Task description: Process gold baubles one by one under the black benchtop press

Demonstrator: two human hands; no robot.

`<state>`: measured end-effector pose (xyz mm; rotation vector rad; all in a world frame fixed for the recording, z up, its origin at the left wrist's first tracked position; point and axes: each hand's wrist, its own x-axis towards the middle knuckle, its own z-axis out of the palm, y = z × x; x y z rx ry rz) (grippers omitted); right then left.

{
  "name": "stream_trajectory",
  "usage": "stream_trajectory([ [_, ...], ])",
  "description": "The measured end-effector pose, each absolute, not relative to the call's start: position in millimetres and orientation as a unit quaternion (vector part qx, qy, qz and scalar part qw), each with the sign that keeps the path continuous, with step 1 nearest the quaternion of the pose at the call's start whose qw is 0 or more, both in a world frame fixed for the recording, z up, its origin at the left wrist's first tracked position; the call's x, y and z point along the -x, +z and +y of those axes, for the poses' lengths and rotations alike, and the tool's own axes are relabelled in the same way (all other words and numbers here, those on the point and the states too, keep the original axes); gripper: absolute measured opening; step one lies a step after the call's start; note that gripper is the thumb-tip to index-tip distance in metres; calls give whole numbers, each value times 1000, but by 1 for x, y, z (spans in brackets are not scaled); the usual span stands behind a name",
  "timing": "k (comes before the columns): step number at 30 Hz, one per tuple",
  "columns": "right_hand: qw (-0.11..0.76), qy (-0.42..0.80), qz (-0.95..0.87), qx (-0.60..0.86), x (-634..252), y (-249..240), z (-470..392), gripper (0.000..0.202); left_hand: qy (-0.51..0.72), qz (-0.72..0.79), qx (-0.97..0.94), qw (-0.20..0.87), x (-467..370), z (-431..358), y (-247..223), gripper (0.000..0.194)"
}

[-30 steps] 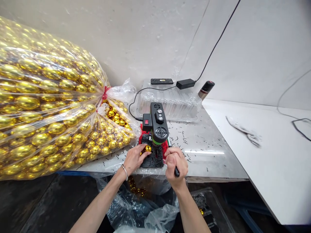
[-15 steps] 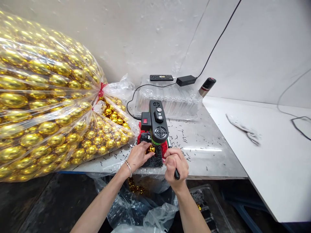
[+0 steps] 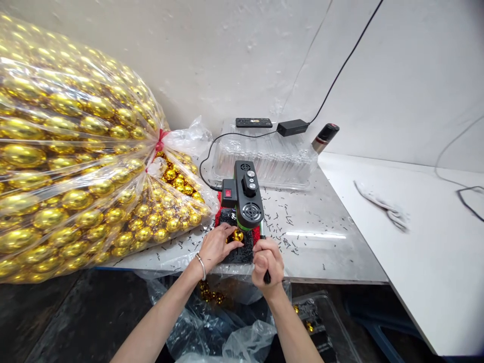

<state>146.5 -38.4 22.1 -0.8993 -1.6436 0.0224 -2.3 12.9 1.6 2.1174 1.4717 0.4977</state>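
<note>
My left hand [image 3: 214, 247] pinches a shiny gold ball [image 3: 238, 235] between thumb and fingers, just under the front end of a small black machine [image 3: 248, 194]. That machine has two round vents, silver buttons and a red switch at its side. My right hand [image 3: 270, 259] is wrapped in a fist around a lever with a black grip [image 3: 266, 277], at the right of the machine. Beneath the ball lies a black mat [image 3: 242, 254], with red material [image 3: 256, 234] showing at its sides. The ball's underside is hidden.
A large clear bag [image 3: 75, 166] of gold balls fills the left. Behind stand a clear plastic box [image 3: 264, 156], a power adapter [image 3: 292, 127], a remote [image 3: 253, 122] and a spray can [image 3: 325, 136]. Black scraps [image 3: 285, 222] litter the metal table; a glove [image 3: 381, 204] lies right.
My right hand has swung the lever grip a little to the left and toward me. My left hand stays at the ball under the machine. The whole view has shifted slightly.
</note>
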Motion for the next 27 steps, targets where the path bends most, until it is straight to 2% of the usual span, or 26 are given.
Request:
stream_trajectory([
  [10, 616, -29, -691, 376, -144, 3, -30, 32, 157, 548, -781, 255, 2, 12, 7, 34],
  [15, 584, -63, -728, 354, -145, -5, -28, 30, 161, 547, -782, 253, 1, 11, 7, 34],
  [21, 632, 15, -671, 388, -142, 45, -35, 29, 226, 546, -762, 264, 2, 9, 4, 35],
  [24, 621, 62, -663, 414, -141, 76, -38, 29, 293, 549, -719, 308, 8, -7, 9, 39],
  [27, 617, 67, -666, 415, -140, 86, -39, 28, 288, 522, -658, 461, 13, -41, 4, 41],
])
